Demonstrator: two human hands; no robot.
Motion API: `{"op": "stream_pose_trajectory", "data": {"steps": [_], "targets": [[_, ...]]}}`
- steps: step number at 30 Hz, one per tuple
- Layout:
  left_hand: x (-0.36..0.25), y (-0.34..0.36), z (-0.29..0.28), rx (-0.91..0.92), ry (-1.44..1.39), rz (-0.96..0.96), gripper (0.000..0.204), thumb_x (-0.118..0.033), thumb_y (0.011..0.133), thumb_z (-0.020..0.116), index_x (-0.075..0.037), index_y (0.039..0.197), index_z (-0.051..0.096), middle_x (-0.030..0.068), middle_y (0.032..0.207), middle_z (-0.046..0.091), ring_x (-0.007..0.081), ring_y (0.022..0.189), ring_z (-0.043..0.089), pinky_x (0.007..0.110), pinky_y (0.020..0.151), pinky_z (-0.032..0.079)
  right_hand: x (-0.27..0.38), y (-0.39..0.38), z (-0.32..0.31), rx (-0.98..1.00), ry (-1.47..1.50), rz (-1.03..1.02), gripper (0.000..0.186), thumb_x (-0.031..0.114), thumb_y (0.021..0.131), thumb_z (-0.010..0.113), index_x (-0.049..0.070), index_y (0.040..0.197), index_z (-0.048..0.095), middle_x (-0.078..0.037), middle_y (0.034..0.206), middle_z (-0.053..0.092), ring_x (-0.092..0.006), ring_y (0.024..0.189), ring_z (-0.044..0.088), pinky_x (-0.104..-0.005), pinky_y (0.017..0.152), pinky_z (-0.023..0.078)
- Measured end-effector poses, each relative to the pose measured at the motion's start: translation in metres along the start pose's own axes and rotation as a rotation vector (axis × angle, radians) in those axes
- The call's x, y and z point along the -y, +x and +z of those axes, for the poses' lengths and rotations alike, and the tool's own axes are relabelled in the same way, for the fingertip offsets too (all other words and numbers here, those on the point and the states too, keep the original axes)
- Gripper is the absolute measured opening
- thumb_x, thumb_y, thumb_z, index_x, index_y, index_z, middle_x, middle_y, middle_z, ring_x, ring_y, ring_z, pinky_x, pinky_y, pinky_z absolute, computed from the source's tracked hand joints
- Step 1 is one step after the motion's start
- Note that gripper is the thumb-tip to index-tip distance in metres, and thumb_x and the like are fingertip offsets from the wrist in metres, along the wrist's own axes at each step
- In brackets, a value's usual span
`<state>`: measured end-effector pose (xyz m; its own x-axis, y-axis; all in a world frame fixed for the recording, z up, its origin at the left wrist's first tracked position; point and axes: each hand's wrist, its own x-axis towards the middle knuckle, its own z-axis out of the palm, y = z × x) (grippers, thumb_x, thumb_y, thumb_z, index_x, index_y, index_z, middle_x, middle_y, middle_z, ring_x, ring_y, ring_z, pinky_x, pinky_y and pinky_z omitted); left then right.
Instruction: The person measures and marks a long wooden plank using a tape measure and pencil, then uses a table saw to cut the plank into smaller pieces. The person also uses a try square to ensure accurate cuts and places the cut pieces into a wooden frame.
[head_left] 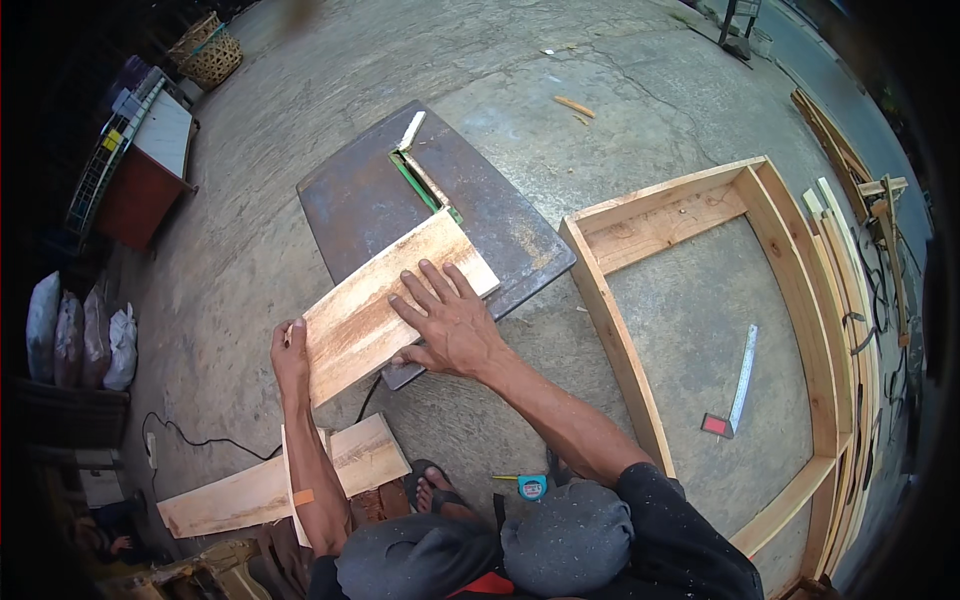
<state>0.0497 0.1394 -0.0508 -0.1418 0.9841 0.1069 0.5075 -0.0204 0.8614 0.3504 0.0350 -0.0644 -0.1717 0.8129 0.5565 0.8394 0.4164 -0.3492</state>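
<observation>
A pale wooden board [352,330] lies slanted across a dark metal tabletop [510,237], reaching past its near left edge. My left hand [291,355] grips the board's left end, thumb and fingers closed on it. My right hand [445,325] rests spread on the board's face, fingers apart and thumb near the lower edge. Just beyond the board, a green strip [414,180] with a pale wooden strip [430,178] alongside sits on the tabletop.
A wooden frame [620,350] lies at right, with a square [740,380] inside and planks [840,270] beside it. Cut boards [220,505], a black cord [205,442] and a tape measure [531,488] are near my feet. Sacks [70,340] and a cabinet [145,200] stand left.
</observation>
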Motion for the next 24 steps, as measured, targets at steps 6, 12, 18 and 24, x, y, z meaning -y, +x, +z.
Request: {"op": "stream_pose_trajectory", "data": {"steps": [6,12,18,24], "targets": [[0.005,0.005,-0.005,-0.016,0.028,0.007,0.041,-0.039,0.102,0.065,-0.001,0.117,0.067,0.0090,0.102,0.068,0.0178,0.095,0.058,0.033,0.089,0.047,0.002,0.005,0.000,0.004,0.010,-0.001,0.086,0.065,0.080,0.076,0.009,0.143,0.061,-0.020,0.153,0.053,-0.0424,0.149,0.039,-0.0573,0.125,0.024],[0.008,0.007,-0.001,-0.010,0.021,0.014,0.042,-0.040,0.102,0.065,-0.001,0.117,0.067,0.0095,0.103,0.068,0.0183,0.096,0.058,0.034,0.090,0.047,-0.002,0.005,0.000,0.024,-0.017,0.003,0.086,0.068,0.081,0.073,0.012,0.145,0.060,-0.019,0.154,0.052,-0.0410,0.150,0.038,-0.0569,0.126,0.024],[-0.002,0.007,0.008,-0.026,0.041,0.002,0.044,-0.041,0.102,0.066,-0.001,0.119,0.066,0.0113,0.104,0.069,0.0191,0.096,0.060,0.034,0.089,0.048,-0.012,0.012,-0.005,0.096,-0.061,0.014,0.086,0.071,0.084,0.070,0.014,0.148,0.058,-0.017,0.158,0.048,-0.0389,0.153,0.035,-0.0536,0.128,0.024],[0.021,-0.026,-0.045,-0.110,-0.040,-0.111,0.049,-0.046,0.102,0.067,-0.002,0.122,0.064,0.0117,0.102,0.069,0.0174,0.093,0.060,0.032,0.084,0.048,0.016,0.014,0.007,0.150,0.075,-0.097,0.078,0.062,0.087,0.073,0.014,0.147,0.059,-0.016,0.159,0.048,-0.0359,0.153,0.035,-0.0532,0.128,0.024]]}}
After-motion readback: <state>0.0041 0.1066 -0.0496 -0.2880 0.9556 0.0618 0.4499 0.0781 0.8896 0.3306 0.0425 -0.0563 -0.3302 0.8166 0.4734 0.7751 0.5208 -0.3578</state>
